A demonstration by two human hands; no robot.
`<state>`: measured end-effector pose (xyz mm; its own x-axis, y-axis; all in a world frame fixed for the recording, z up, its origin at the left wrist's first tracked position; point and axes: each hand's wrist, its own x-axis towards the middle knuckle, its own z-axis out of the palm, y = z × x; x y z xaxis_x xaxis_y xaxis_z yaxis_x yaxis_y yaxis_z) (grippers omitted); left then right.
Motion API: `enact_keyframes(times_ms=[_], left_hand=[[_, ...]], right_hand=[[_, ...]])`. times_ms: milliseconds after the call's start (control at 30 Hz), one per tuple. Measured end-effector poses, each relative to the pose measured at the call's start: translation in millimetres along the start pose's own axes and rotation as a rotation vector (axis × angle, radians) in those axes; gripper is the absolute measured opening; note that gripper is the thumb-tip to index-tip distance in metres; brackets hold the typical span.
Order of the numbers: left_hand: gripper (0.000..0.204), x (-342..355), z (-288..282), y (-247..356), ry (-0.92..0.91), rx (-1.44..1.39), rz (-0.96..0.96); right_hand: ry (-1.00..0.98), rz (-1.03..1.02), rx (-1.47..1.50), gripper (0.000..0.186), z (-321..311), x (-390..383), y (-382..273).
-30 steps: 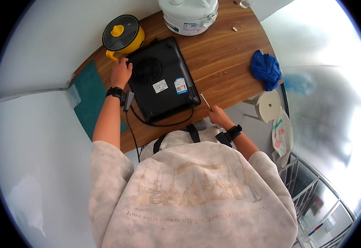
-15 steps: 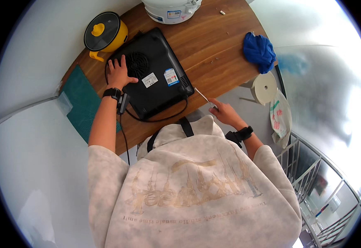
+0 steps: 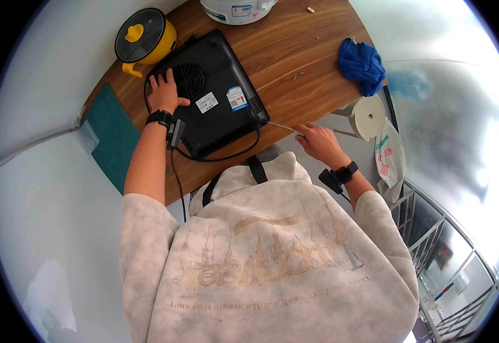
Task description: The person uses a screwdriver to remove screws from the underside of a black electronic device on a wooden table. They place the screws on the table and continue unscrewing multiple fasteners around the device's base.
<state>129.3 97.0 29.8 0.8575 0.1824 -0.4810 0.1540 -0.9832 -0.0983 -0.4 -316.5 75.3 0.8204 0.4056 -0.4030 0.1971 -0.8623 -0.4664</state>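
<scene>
A black induction cooker (image 3: 218,123) lies upside down on the wooden table, its round fan grille and two labels facing up. My left hand (image 3: 166,94) rests on it beside the fan grille, fingers spread. My right hand (image 3: 321,143) is closed around the handle of a screwdriver (image 3: 282,126), most of the handle hidden in the fist. The thin metal shaft points left, with its tip at the cooker's near right corner; whether it is in a seam there I cannot tell. The cooker's black cord (image 3: 226,158) curves along its near edge.
A yellow pot (image 3: 161,48) with a dark lid stands at the far left, near a green cutting mat (image 3: 112,137). At the back is a white appliance (image 3: 241,14). A blue cloth (image 3: 361,64) lies at the right edge. Small screws (image 3: 298,76) are scattered on the wooden table (image 3: 286,46).
My right hand has moved slightly right and up, and the screwdriver's shaft lies at a flatter angle, its tip still at the corner. My left hand stays on the cooker.
</scene>
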Motion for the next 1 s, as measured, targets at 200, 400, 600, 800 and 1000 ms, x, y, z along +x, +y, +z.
enact_keyframes(times_ms=[200,400,600,800,1000], left_hand=[[0.127,-1,-3,5,-0.011,0.034,-0.039],[0.128,1,0,2,-0.002,0.023,-0.036],[0.127,2,3,0,0.012,0.015,-0.029],[0.125,-1,0,1,0.018,-0.004,-0.024],[0.125,0,4,-2,0.035,-0.013,-0.009]], right_hand=[[0.005,-0.023,-0.065,0.028,-6,5,-1],[0.008,-0.056,-0.070,0.028,-5,11,3],[0.023,-0.080,-0.073,0.029,-8,13,1],[0.013,-0.094,-0.105,0.029,-12,15,-1],[0.016,-0.119,-0.180,0.032,-17,21,-7]])
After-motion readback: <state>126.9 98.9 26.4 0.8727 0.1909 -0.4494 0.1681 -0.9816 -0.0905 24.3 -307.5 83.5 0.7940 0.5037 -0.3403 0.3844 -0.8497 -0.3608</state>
